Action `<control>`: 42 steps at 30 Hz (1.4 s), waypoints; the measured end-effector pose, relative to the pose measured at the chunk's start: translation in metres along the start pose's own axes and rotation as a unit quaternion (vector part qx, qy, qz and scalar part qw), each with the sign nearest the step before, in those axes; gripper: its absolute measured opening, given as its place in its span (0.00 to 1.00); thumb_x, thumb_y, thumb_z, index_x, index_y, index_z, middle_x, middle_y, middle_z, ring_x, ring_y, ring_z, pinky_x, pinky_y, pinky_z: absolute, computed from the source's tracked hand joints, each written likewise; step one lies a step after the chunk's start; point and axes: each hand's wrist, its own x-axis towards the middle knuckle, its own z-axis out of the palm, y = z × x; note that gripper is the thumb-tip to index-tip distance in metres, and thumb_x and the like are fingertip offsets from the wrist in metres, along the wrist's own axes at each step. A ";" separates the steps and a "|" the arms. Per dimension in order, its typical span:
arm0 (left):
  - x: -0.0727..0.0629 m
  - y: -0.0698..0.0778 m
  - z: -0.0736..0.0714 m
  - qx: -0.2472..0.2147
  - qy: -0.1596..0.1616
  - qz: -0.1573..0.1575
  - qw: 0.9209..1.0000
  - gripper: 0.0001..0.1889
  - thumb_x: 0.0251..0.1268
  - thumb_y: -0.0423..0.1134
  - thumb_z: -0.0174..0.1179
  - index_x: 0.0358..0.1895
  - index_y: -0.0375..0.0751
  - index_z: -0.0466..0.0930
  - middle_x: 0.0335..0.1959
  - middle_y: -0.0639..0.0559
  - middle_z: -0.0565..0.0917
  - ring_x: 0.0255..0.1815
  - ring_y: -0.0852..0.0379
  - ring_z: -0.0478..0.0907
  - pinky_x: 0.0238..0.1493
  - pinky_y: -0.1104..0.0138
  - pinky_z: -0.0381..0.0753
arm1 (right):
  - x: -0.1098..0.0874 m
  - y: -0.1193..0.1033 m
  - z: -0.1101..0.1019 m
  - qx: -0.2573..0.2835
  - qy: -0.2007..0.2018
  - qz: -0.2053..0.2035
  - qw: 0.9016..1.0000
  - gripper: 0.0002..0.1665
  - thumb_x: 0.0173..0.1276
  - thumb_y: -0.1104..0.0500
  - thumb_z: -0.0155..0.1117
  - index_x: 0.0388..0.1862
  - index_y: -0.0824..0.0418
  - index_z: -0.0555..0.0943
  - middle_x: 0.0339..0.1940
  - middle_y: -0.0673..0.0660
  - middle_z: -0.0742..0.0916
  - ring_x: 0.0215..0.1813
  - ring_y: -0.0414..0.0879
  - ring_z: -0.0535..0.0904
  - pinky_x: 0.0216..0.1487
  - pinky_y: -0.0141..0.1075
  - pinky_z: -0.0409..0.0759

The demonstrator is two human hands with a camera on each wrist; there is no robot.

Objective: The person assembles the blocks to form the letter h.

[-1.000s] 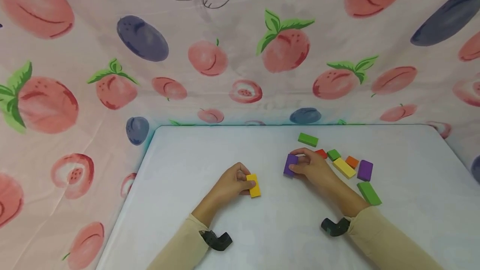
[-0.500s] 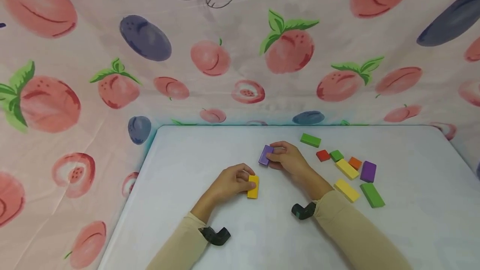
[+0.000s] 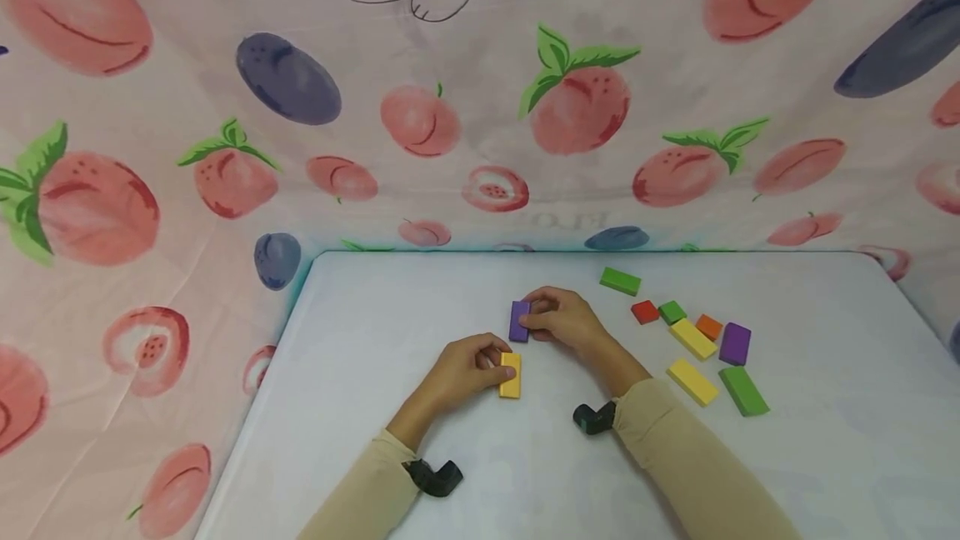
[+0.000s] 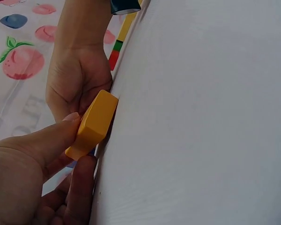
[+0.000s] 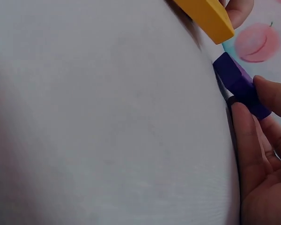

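My left hand (image 3: 467, 369) pinches a yellow block (image 3: 511, 376) between thumb and fingers, near the middle of the white table. The same yellow block (image 4: 97, 121) shows large in the left wrist view. Just beyond it, my right hand (image 3: 564, 322) pinches a purple block (image 3: 518, 322) by its right side. A small gap separates the two blocks in the head view. In the right wrist view the purple block (image 5: 241, 84) is tilted between thumb and fingers, with the yellow block (image 5: 208, 18) above it.
Right of my right hand lie loose blocks: a red one (image 3: 645, 312), an orange one (image 3: 708, 327), another purple one (image 3: 735, 344), plus several green and yellow ones. A fruit-print cloth (image 3: 450, 48) hangs behind the white table (image 3: 360, 298).
My right hand has carried the purple block leftward from beside the loose blocks to just beyond the yellow block, turning it straighter. My left hand has barely moved.
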 end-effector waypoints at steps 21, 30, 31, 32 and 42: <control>0.000 -0.003 -0.001 0.001 -0.010 0.015 1.000 0.17 0.62 0.49 0.73 0.51 0.51 0.85 0.34 0.59 0.81 0.30 0.64 0.75 0.33 0.71 0.76 | 0.004 0.008 -0.004 -0.040 -0.023 -0.009 0.999 0.23 0.62 0.57 0.78 0.56 0.57 0.85 0.37 0.56 0.84 0.31 0.43 0.86 0.36 0.36 0.88; -0.009 -0.009 -0.014 -0.028 -0.094 0.014 0.995 0.34 0.50 0.44 0.81 0.61 0.47 0.76 0.45 0.55 0.79 0.40 0.61 0.81 0.47 0.72 0.84 | 0.005 0.006 -0.009 -0.047 -0.080 0.003 0.996 0.26 0.67 0.56 0.74 0.63 0.55 0.79 0.38 0.56 0.80 0.36 0.46 0.84 0.42 0.37 0.89; -0.010 -0.010 -0.014 -0.029 -0.094 0.016 0.995 0.34 0.51 0.43 0.81 0.61 0.47 0.76 0.46 0.55 0.78 0.40 0.61 0.81 0.47 0.72 0.84 | 0.005 0.006 -0.009 -0.046 -0.085 0.003 0.995 0.27 0.67 0.56 0.74 0.64 0.56 0.79 0.39 0.56 0.80 0.36 0.46 0.83 0.42 0.37 0.88; -0.011 -0.010 -0.014 -0.029 -0.092 0.018 0.995 0.33 0.51 0.43 0.80 0.62 0.46 0.75 0.47 0.55 0.78 0.40 0.61 0.81 0.47 0.72 0.84 | 0.005 0.006 -0.009 -0.047 -0.087 0.003 0.995 0.27 0.67 0.56 0.74 0.64 0.56 0.78 0.39 0.56 0.79 0.36 0.46 0.83 0.42 0.36 0.88; -0.011 -0.008 -0.011 -0.026 -0.081 0.022 0.996 0.33 0.54 0.43 0.79 0.64 0.47 0.76 0.48 0.56 0.78 0.41 0.61 0.80 0.47 0.72 0.84 | 0.004 0.005 -0.011 -0.074 -0.085 -0.021 0.993 0.24 0.65 0.58 0.75 0.60 0.56 0.82 0.33 0.54 0.78 0.27 0.43 0.79 0.34 0.34 0.86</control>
